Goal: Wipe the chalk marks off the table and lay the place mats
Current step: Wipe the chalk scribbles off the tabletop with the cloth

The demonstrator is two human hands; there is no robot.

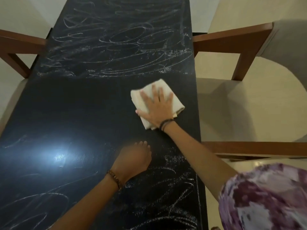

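We are mid-wipe: our right hand point(157, 107), fingers spread flat, presses the cloth point(178, 106) on the table point(74, 105)'s right side. Chalk marks point(116, 47) remain far and near; wiping those comes next. Left hand point(134, 157) rests loosely curled, empty.

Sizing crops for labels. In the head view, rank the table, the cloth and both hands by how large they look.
1. table, by far the largest.
2. cloth, folded, partly under the right hand.
3. right hand and left hand: they look about alike; the left is nearer and blurred, so no ranking.
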